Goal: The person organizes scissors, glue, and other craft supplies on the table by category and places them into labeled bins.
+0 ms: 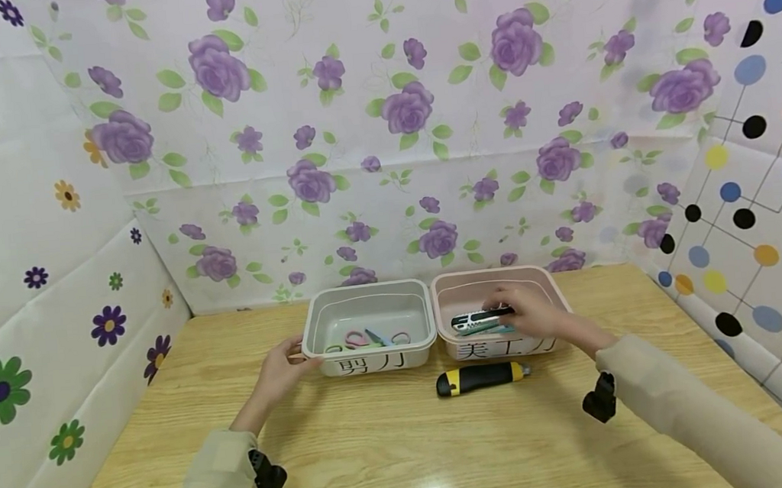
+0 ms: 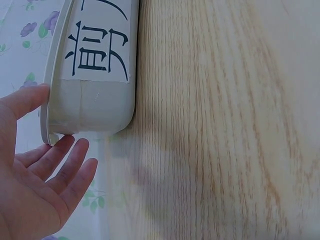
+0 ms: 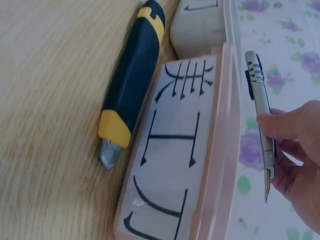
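My left hand (image 1: 279, 374) grips the front left corner of the light grey bin (image 1: 311, 351). In the left wrist view, the thumb lies on the rim and the fingers are under it. Scissors (image 1: 356, 339) with pink and green handles lie inside. Over the pink bin (image 1: 439, 294), my right hand (image 1: 533, 312) pinches a silver and black utility knife (image 3: 261, 107) between thumb and fingers. Its thin blade points toward the wrist side. Beneath it in the pink bin, more teal-coloured cutters (image 1: 501, 329) show, partly hidden by the hand and knife.
A large black and yellow utility knife (image 1: 480, 379) lies on the wooden table (image 1: 379, 444) before the pink bin. Both bins carry white labels with black characters and stand side by side near the flowered back cloth (image 1: 375, 222). Patterned cloths hang at both sides.
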Motion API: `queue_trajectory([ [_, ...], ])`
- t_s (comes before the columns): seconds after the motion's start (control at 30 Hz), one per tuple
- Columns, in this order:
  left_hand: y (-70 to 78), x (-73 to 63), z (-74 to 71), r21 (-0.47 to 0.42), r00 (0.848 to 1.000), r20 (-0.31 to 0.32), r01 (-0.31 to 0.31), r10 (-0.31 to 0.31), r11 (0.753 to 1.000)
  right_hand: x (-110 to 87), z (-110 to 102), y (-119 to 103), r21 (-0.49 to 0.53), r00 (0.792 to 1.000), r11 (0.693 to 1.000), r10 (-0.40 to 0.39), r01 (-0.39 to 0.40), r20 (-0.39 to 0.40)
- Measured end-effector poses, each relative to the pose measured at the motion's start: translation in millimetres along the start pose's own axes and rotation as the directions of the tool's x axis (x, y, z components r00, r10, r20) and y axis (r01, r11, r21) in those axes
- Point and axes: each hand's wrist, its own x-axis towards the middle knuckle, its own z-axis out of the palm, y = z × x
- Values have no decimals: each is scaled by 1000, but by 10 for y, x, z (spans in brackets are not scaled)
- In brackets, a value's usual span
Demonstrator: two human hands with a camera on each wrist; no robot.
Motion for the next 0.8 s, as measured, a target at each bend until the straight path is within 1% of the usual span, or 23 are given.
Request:
queue_trajectory([
  [0.1,0,-1,6,-2,1000,0,0,0,1000,-9,-4,56,-10,1000,1000,15,-16,-8],
  [0.27,3,-6,14,-4,1000,1,-2,2,1000,-28,10,142,16,999,1000,27,-27,-23],
  [0.33,9,-9,14,-7,1000,4,1,-1,1000,-31,24,178,14,999,999,49,-49,-22],
  [0.53,33,-21,-9,4,1000,4,8,-8,1000,11,66,317,14,988,988,157,-157,17],
  [0.63,38,-24,-18,9,1000,5,3,-3,1000,44,88,360,10,982,983,185,-186,24],
  [0.8,28,-24,-11,13,1000,10,-9,9,1000,66,135,370,-9,972,973,231,-231,48],
])
